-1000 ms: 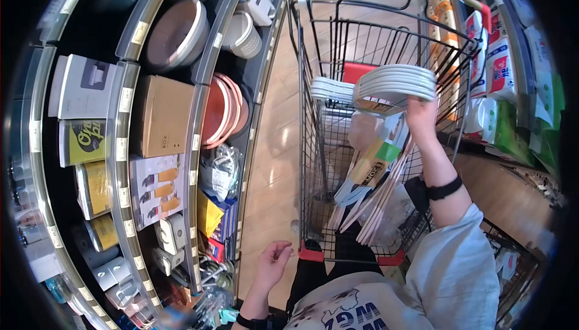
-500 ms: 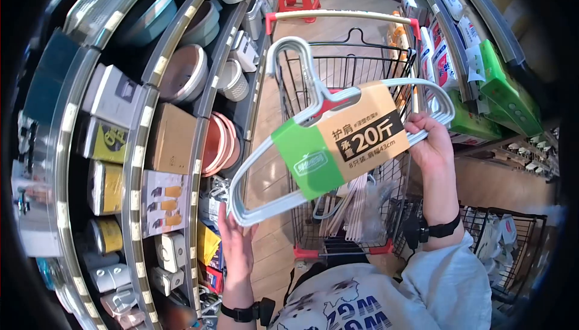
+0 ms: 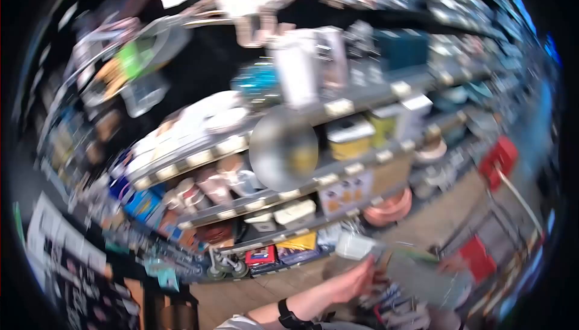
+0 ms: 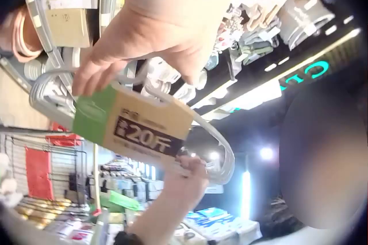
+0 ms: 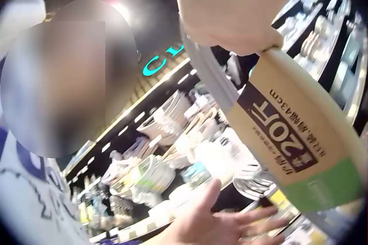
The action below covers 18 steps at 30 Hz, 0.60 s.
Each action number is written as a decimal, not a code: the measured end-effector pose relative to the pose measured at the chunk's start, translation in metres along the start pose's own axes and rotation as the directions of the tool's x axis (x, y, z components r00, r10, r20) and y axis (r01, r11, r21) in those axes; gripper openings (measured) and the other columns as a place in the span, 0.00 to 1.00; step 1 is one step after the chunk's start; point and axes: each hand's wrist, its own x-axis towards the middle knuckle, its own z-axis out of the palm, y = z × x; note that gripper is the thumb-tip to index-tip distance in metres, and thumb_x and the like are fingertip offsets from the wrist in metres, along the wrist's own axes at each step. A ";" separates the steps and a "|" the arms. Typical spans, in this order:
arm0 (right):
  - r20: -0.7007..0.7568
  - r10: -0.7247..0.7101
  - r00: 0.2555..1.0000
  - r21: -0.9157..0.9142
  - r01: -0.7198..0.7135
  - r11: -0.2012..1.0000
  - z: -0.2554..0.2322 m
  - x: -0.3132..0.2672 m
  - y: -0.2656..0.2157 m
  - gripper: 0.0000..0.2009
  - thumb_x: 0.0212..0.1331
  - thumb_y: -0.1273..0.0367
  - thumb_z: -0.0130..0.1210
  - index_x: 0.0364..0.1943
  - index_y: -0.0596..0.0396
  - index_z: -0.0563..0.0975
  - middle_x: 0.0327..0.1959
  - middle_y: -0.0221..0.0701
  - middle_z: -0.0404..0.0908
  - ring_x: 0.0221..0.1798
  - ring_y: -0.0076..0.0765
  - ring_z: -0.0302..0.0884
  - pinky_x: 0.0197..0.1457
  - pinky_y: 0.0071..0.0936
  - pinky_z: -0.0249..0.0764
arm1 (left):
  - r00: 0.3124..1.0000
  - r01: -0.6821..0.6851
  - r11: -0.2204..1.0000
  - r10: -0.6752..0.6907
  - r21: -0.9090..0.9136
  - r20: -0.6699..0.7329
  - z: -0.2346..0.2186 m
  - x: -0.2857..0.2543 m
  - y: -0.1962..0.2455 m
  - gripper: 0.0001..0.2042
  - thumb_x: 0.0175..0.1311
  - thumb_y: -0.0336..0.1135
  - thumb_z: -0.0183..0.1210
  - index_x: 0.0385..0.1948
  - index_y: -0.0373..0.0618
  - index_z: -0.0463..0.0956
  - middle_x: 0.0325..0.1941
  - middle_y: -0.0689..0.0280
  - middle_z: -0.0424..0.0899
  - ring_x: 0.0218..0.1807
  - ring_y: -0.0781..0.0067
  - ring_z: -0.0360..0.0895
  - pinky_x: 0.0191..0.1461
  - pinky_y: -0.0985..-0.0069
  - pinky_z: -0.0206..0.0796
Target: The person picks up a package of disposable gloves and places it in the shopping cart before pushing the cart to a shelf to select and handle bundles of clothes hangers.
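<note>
A pack of pale hangers with a green and tan card [image 4: 138,124] is held up in the left wrist view. My right hand [image 4: 187,179] grips one end of it, fingers curled round the hangers. Across the other end my left hand [image 4: 161,32] reaches, fingers spread beside the hook. From the right wrist, my right hand [image 5: 230,18] holds the pack beside its card [image 5: 287,136], and my left hand [image 5: 221,225] shows open with splayed fingers. In the blurred head view my left hand [image 3: 356,279] is low, beside the smeared pack [image 3: 422,279].
Long shelves [image 3: 301,191] carry boxes, tubs and bowls across the head view. A cart with red parts [image 3: 476,257] stands at lower right, near a red stool [image 3: 499,161]. Hangers and a clear bag hang at upper left.
The head view has swung left onto the shelves and blurred, so the cart now lies at the right. The pack has moved to the lower right of that view.
</note>
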 end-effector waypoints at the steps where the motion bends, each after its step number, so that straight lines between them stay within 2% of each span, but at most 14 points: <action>1: 0.135 -0.212 0.968 0.274 0.169 0.947 -0.004 0.015 -0.039 0.13 0.58 0.68 0.49 0.46 0.59 0.73 0.47 0.37 0.74 0.51 0.40 0.72 0.57 0.37 0.67 | 0.990 0.138 0.985 -0.138 -0.103 0.004 0.005 -0.020 0.015 0.29 0.62 0.61 0.50 0.59 0.51 0.66 0.58 0.63 0.73 0.57 0.67 0.69 0.58 0.66 0.64; 3: 0.247 -0.653 0.716 0.724 0.312 0.616 -0.046 0.111 -0.212 0.12 0.51 0.70 0.52 0.40 0.55 0.74 0.41 0.35 0.74 0.45 0.43 0.70 0.51 0.40 0.66 | 0.997 0.057 0.983 -0.065 -0.174 -0.038 -0.013 -0.051 0.026 0.27 0.63 0.58 0.51 0.57 0.50 0.67 0.54 0.63 0.75 0.53 0.67 0.72 0.54 0.66 0.67; 4: 0.223 -0.822 0.524 0.874 0.265 0.406 -0.062 0.082 -0.205 0.11 0.47 0.71 0.54 0.38 0.53 0.74 0.37 0.34 0.74 0.43 0.44 0.70 0.48 0.41 0.66 | 0.994 0.063 0.972 -0.082 -0.226 -0.076 -0.021 -0.062 0.024 0.25 0.64 0.54 0.52 0.56 0.49 0.68 0.50 0.62 0.78 0.48 0.68 0.76 0.51 0.65 0.69; 5: 0.170 -0.886 0.431 0.883 0.333 0.331 -0.063 0.080 -0.227 0.11 0.45 0.71 0.54 0.36 0.52 0.74 0.37 0.34 0.73 0.43 0.43 0.69 0.49 0.42 0.65 | 0.996 0.035 0.973 -0.052 -0.227 -0.071 -0.043 -0.068 0.016 0.25 0.64 0.54 0.52 0.56 0.49 0.68 0.50 0.62 0.78 0.48 0.68 0.76 0.51 0.65 0.69; 6: 0.120 -0.934 0.337 0.886 0.388 0.254 -0.062 0.079 -0.239 0.11 0.42 0.70 0.54 0.35 0.51 0.73 0.37 0.33 0.73 0.43 0.42 0.69 0.50 0.43 0.65 | 0.986 0.053 0.939 0.005 -0.340 0.166 -0.073 -0.063 0.002 0.22 0.64 0.50 0.53 0.55 0.47 0.68 0.47 0.62 0.79 0.44 0.68 0.77 0.47 0.66 0.71; 7: 0.117 -0.937 0.328 0.881 0.401 0.251 -0.065 0.080 -0.251 0.11 0.42 0.70 0.54 0.35 0.51 0.73 0.37 0.33 0.73 0.43 0.42 0.69 0.50 0.43 0.65 | 0.915 0.111 0.893 0.079 -0.436 0.395 -0.091 -0.067 -0.004 0.19 0.65 0.45 0.53 0.53 0.44 0.69 0.44 0.62 0.80 0.41 0.68 0.79 0.44 0.67 0.73; 9: 0.165 -0.974 0.158 0.911 0.355 0.212 -0.070 0.088 -0.274 0.16 0.42 0.72 0.54 0.41 0.50 0.73 0.44 0.34 0.73 0.50 0.44 0.68 0.57 0.43 0.62 | 0.952 0.069 0.901 0.069 -0.429 0.298 -0.064 -0.138 0.031 0.18 0.65 0.41 0.53 0.53 0.42 0.69 0.44 0.61 0.80 0.41 0.67 0.79 0.44 0.69 0.73; 10: 0.171 -0.972 0.163 0.906 0.362 0.220 -0.070 0.087 -0.283 0.16 0.42 0.72 0.54 0.41 0.50 0.73 0.44 0.34 0.73 0.50 0.44 0.68 0.57 0.43 0.62 | 0.981 0.033 0.904 0.051 -0.425 0.185 -0.056 -0.165 0.042 0.16 0.65 0.37 0.53 0.52 0.40 0.69 0.44 0.60 0.80 0.41 0.67 0.79 0.44 0.71 0.74; 13: 0.112 -0.967 0.228 0.851 0.480 0.212 -0.074 0.084 -0.303 0.22 0.42 0.72 0.56 0.47 0.52 0.71 0.52 0.36 0.70 0.59 0.46 0.63 0.65 0.43 0.57 | 0.945 -0.060 0.902 0.190 -0.428 0.268 -0.130 -0.141 0.036 0.18 0.64 0.36 0.55 0.52 0.39 0.69 0.45 0.58 0.79 0.43 0.66 0.79 0.45 0.71 0.74; 14: 0.149 -0.966 0.211 0.862 0.451 0.232 -0.079 0.088 -0.308 0.24 0.42 0.72 0.57 0.49 0.53 0.70 0.55 0.37 0.68 0.62 0.47 0.61 0.66 0.44 0.56 | 0.964 -0.168 0.922 0.227 -0.348 0.136 -0.144 -0.145 0.037 0.20 0.63 0.34 0.56 0.55 0.40 0.67 0.49 0.57 0.78 0.47 0.65 0.78 0.49 0.69 0.74; 15: 0.186 -0.963 0.193 0.872 0.420 0.253 -0.083 0.088 -0.311 0.26 0.42 0.73 0.57 0.52 0.54 0.69 0.58 0.38 0.67 0.65 0.47 0.58 0.67 0.45 0.55 | 0.965 -0.159 0.926 0.219 -0.341 0.145 -0.147 -0.155 0.041 0.20 0.63 0.34 0.56 0.55 0.40 0.67 0.49 0.57 0.78 0.47 0.65 0.78 0.49 0.69 0.74; 16: 0.196 -0.960 0.201 0.867 0.422 0.265 -0.082 0.085 -0.312 0.26 0.42 0.73 0.57 0.52 0.54 0.69 0.58 0.38 0.67 0.65 0.47 0.58 0.67 0.45 0.55 | 0.938 -0.341 0.907 0.346 -0.247 -0.023 -0.149 -0.166 0.044 0.22 0.62 0.33 0.57 0.57 0.40 0.64 0.52 0.57 0.76 0.50 0.65 0.77 0.51 0.68 0.73; 17: 0.209 -0.917 0.339 0.872 0.359 0.332 -0.077 0.081 -0.311 0.25 0.43 0.72 0.57 0.51 0.56 0.68 0.55 0.41 0.68 0.62 0.50 0.61 0.64 0.45 0.59 | 0.862 -0.499 0.858 0.476 -0.125 -0.173 -0.150 -0.178 0.047 0.24 0.61 0.31 0.57 0.59 0.41 0.62 0.55 0.57 0.74 0.53 0.64 0.76 0.53 0.67 0.72; 18: 0.224 -0.855 0.468 0.876 0.289 0.387 -0.072 0.078 -0.309 0.24 0.45 0.72 0.57 0.51 0.58 0.68 0.53 0.44 0.69 0.59 0.52 0.64 0.61 0.45 0.62 | 0.825 -0.546 0.837 0.528 -0.040 -0.202 -0.153 -0.191 0.052 0.26 0.60 0.30 0.58 0.61 0.42 0.60 0.56 0.58 0.73 0.54 0.64 0.75 0.55 0.67 0.72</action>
